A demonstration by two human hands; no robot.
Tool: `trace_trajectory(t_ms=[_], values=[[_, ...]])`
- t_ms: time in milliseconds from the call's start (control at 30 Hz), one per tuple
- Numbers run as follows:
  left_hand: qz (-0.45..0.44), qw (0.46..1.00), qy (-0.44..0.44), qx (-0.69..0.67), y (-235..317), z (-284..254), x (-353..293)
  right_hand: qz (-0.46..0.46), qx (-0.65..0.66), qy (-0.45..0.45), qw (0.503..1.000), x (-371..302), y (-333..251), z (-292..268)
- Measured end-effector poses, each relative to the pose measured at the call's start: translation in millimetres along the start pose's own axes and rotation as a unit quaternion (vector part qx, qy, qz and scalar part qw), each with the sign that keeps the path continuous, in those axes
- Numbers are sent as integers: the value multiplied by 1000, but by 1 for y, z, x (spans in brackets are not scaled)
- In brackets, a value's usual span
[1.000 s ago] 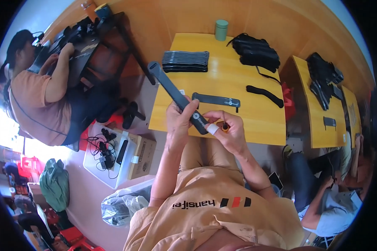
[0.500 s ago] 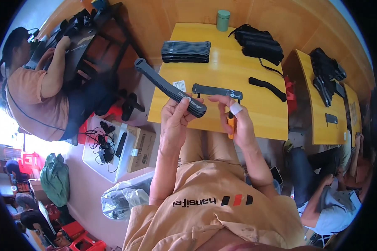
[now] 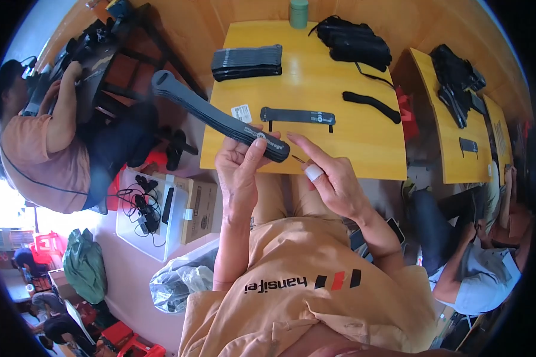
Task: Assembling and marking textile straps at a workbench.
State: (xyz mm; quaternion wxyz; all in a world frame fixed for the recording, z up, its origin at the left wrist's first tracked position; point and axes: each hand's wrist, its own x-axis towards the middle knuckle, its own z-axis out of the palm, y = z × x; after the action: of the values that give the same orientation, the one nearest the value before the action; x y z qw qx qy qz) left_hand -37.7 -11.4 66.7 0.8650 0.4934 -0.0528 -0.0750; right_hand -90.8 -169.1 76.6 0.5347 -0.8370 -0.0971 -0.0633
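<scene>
A bundle of long grey-black straps (image 3: pixel 202 110), looped at its far end, slants above the front left of the yellow table (image 3: pixel 315 71). My left hand (image 3: pixel 239 175) is closed round the near end, thumb on top. Close by on the right, my right hand (image 3: pixel 342 187), with white tape on a finger, grips a pointed tool (image 3: pixel 298 159). Only its thin tip shows, near the bundle's end; the handle is hidden by the hand. Just beyond lies a single grey strap (image 3: pixel 298 116) with two short black tabs, beside a white label (image 3: pixel 241 113).
At the back are a stack of grey straps (image 3: pixel 247 62), a green canister (image 3: pixel 299 14) and black bundles (image 3: pixel 351 43). A curved black strap (image 3: pixel 372 107) lies at right. Left on the floor stands a clear bin (image 3: pixel 142 238) with cables. People sit on both sides.
The strap bundle has shifted left with my left hand. My right hand has turned and brought the tool's tip toward the bundle's near end; the orange handle is now hidden.
</scene>
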Motion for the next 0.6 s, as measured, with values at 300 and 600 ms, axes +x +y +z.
trace_trajectory(t_ms=[300,600], values=[[20,997,9,67,-6,4,-4,-20,-91,4,996,-2,10,5],[64,992,38,104,-14,8,-5,17,-36,16,999,0,14,7]])
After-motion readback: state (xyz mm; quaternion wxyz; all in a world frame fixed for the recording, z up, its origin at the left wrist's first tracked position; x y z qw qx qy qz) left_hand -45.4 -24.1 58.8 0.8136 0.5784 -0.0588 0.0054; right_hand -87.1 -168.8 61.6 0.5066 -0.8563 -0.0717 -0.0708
